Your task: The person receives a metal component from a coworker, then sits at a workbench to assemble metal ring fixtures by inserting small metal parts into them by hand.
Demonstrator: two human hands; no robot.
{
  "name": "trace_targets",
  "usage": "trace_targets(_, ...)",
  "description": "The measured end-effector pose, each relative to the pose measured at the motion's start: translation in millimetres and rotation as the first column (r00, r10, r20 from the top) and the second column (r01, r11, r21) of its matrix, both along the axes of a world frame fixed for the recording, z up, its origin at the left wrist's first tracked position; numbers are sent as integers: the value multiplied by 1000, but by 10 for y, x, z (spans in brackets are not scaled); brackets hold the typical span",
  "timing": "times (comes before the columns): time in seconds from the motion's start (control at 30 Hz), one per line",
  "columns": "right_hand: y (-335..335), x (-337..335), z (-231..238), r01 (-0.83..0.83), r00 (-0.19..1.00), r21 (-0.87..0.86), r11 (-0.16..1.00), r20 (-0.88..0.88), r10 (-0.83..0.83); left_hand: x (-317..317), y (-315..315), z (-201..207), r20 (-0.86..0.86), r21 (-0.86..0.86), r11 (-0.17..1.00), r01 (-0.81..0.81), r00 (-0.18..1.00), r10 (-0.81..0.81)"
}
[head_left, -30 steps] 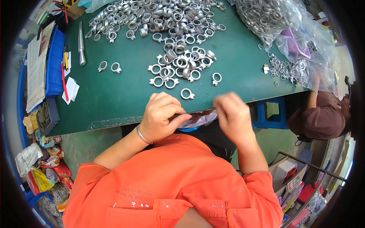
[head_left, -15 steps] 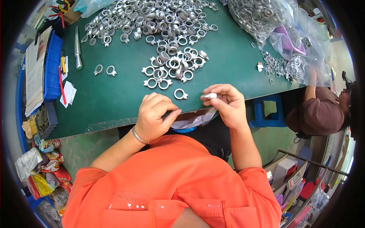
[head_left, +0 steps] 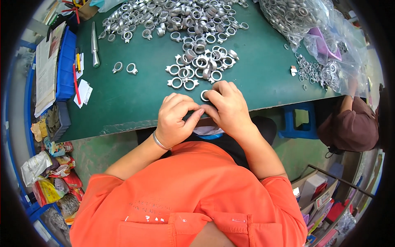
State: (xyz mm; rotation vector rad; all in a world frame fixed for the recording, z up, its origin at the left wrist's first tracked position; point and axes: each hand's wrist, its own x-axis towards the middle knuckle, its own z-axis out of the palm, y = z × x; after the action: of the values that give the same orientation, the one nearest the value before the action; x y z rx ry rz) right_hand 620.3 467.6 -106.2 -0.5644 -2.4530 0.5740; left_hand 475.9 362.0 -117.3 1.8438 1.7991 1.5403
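Close together over the table's near edge, my left hand (head_left: 177,118) and my right hand (head_left: 228,106) meet at the thumb tips. The left fingers are curled into a pinch, and whatever they hold, if anything, is hidden. My right fingers are bent and closed too, covering anything between them. A single metal ring (head_left: 204,95) lies on the table, partly covered by the right fingertips. Just beyond it is a small group of grey metal rings with little tabs (head_left: 191,85), and behind that a big heap of similar rings (head_left: 181,18).
Two loose rings (head_left: 118,67) and a tapered metal rod (head_left: 94,47) lie on the green table (head_left: 144,99) at left, near a blue tray (head_left: 68,70). Bags of rings (head_left: 288,20) and small rings (head_left: 306,68) are at right. A person in brown (head_left: 349,127) sits beyond a blue stool (head_left: 294,123).
My right hand has moved left and inward to meet my left hand. The metal ring that showed between its fingers is now out of sight. The whole view has shifted slightly.
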Motion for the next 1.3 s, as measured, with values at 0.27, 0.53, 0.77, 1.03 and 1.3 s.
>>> trace_targets(0.27,-106,305,-54,-469,818,-810,352,-549,-174,-230,0,198,-136,-196,924,-328,943,305)
trace_targets(0.53,-116,502,-74,-522,806,-833,-183,-411,-425,-359,223,124,-196,-318,932,-176,974,117)
trace_targets(0.77,-227,629,-406,126,991,-843,522,136,-19,-492,355,329,-84,-330,935,-129,991,107)
trace_targets(1.03,103,921,-1861,-243,541,-199,949,785,303,-618,426,131,-368,-287,944,-161,929,46)
trace_targets(1.3,170,1361,-1611,-164,198,-363,917,899,391,-606,354,439,-85,-521,852,45,991,-104)
